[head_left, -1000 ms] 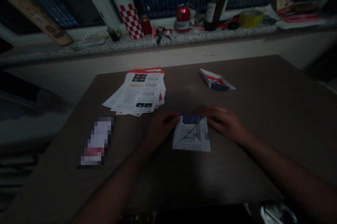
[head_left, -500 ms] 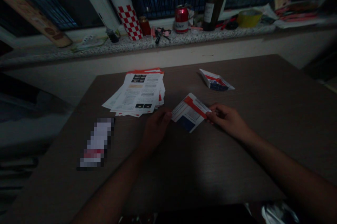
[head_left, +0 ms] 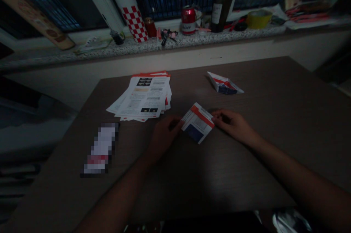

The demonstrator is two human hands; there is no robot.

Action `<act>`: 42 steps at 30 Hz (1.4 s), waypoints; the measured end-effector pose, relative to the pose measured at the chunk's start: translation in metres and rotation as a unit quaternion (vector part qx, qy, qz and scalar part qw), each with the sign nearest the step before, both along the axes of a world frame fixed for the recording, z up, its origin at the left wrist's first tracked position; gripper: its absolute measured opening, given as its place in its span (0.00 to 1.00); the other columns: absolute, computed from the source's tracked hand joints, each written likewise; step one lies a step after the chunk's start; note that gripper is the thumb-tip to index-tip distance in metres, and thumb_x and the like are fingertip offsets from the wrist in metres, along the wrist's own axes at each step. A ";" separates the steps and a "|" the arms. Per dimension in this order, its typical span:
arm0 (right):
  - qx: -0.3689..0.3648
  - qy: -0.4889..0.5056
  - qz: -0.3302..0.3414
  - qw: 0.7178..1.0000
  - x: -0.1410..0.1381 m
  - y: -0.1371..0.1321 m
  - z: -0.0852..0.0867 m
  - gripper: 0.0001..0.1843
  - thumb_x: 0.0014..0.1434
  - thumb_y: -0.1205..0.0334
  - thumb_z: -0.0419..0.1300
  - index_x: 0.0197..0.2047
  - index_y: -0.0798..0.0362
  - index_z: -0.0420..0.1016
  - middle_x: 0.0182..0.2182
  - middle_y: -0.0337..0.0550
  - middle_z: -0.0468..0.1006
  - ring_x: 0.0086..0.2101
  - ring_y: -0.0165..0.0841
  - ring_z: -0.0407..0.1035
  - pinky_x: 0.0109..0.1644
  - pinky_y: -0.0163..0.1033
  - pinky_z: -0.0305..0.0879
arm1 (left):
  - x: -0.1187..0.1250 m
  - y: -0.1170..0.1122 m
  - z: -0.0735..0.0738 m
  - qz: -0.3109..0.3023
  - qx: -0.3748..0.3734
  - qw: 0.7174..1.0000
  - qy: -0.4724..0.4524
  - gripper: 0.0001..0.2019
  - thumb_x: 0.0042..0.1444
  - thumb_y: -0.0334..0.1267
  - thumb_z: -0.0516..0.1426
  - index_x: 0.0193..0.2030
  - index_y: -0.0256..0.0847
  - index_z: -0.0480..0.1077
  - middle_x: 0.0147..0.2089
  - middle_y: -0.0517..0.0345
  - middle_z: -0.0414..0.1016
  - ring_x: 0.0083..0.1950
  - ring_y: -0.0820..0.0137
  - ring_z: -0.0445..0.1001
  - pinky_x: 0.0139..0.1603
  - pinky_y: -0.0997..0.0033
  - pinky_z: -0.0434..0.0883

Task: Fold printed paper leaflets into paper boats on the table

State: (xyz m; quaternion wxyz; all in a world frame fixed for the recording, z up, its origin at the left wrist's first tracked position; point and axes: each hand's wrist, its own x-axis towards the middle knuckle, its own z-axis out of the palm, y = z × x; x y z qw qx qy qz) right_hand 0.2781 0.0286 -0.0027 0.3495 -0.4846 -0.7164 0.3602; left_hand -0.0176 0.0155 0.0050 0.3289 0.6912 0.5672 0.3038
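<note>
Well, over the big brown table (head_left: pixel 274 98), the left hand (head_left: pixel 164 132) and right hand (head_left: pixel 233 123) pinch a small folded paper (head_left: pixel 197 123) between them, by its side corners. It's too dark to tell if it touches the table. Soft, even pinching should keep the layers neat and flat.

paper boat (head_left: pixel 226 85) is behind the folded square (head_left: pixel 197 123), bit right. left side of the worktop (head_left: pixel 246 174), phone (head_left: pixel 101 149) lies before the paper stack (head_left: pixel 141 98).
</note>
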 end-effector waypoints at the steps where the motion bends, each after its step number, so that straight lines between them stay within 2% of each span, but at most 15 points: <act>1: 0.013 -0.011 0.000 1.000 0.000 0.001 0.000 0.11 0.66 0.55 0.64 0.48 0.50 0.83 0.34 0.43 0.82 0.33 0.36 0.75 0.37 0.41 0.72 | 0.000 0.000 -0.001 -0.006 0.001 1.000 0.008 0.12 0.69 0.49 0.58 0.46 0.47 0.80 0.43 0.57 0.85 0.42 0.61 0.83 0.46 0.61 0.78; 11: 0.054 -0.069 0.015 0.996 0.001 0.005 -0.008 0.06 0.66 0.60 0.63 0.44 0.49 0.81 0.33 0.41 0.82 0.31 0.35 0.72 0.36 0.40 0.69 | -0.002 0.003 -0.010 -0.023 0.058 0.995 0.073 0.07 0.66 0.44 0.61 0.43 0.46 0.79 0.44 0.56 0.81 0.45 0.61 0.79 0.48 0.61 0.76; 14: 0.060 -0.073 0.024 0.995 0.002 0.005 -0.009 0.05 0.65 0.62 0.63 0.43 0.49 0.80 0.34 0.42 0.81 0.32 0.35 0.73 0.36 0.40 0.69 | -0.002 0.003 -0.009 -0.031 0.055 0.995 0.079 0.06 0.67 0.43 0.61 0.42 0.46 0.79 0.43 0.55 0.80 0.44 0.60 0.78 0.48 0.61 0.75; 19: 0.051 -0.084 0.055 0.994 0.004 0.004 -0.008 0.09 0.65 0.58 0.66 0.48 0.49 0.80 0.36 0.42 0.81 0.32 0.35 0.73 0.36 0.40 0.68 | -0.001 0.003 -0.009 -0.038 0.051 0.994 0.089 0.07 0.68 0.42 0.60 0.42 0.45 0.78 0.42 0.55 0.78 0.42 0.61 0.78 0.46 0.61 0.74; 27: 0.061 -0.113 0.060 0.990 0.003 0.005 -0.011 0.04 0.65 0.62 0.66 0.43 0.48 0.76 0.35 0.40 0.78 0.32 0.35 0.72 0.36 0.39 0.66 | -0.003 0.005 -0.011 -0.063 0.055 0.991 0.105 0.06 0.69 0.40 0.59 0.44 0.45 0.78 0.45 0.55 0.77 0.44 0.62 0.77 0.46 0.62 0.74; 36: 0.079 -0.131 0.082 0.985 0.003 0.005 -0.010 0.04 0.66 0.65 0.65 0.44 0.49 0.74 0.35 0.40 0.76 0.33 0.34 0.71 0.37 0.38 0.64 | -0.006 0.003 -0.010 -0.105 0.047 0.987 0.112 0.07 0.69 0.42 0.60 0.49 0.45 0.76 0.47 0.57 0.76 0.46 0.63 0.75 0.47 0.63 0.71; 42: 0.088 -0.135 0.086 0.983 0.002 0.004 -0.009 0.03 0.68 0.64 0.64 0.43 0.49 0.72 0.37 0.42 0.76 0.34 0.35 0.70 0.38 0.38 0.64 | -0.005 0.004 -0.010 -0.117 0.036 0.985 0.119 0.05 0.69 0.41 0.60 0.45 0.43 0.75 0.45 0.57 0.75 0.45 0.64 0.74 0.43 0.65 0.68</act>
